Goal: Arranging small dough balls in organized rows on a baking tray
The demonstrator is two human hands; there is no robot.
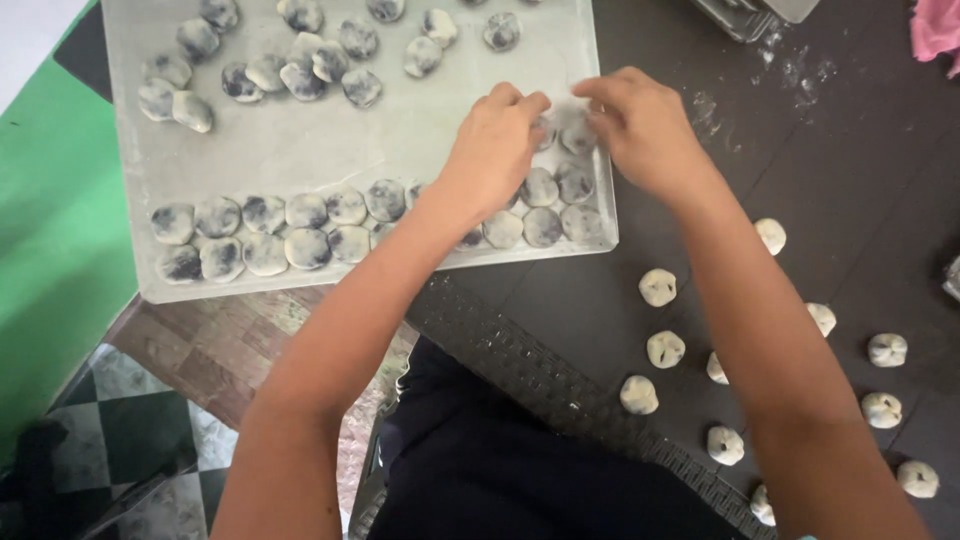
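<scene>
Arranging step: left hand [492, 150] and right hand [640, 130], fingers pinched on flattened dough discs [560, 135] in floured tray [300, 150]. Next probably needs neat placement beside filled rows [265, 235].

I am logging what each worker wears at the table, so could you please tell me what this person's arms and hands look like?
Both arms are bare from the elbow down to the fingers, with no sleeves in view. The left hand and the right hand wear no gloves, and no rings, watch or bracelet show. The fingers are slim, with short nails. A dark garment covers the lap below the arms.
</scene>
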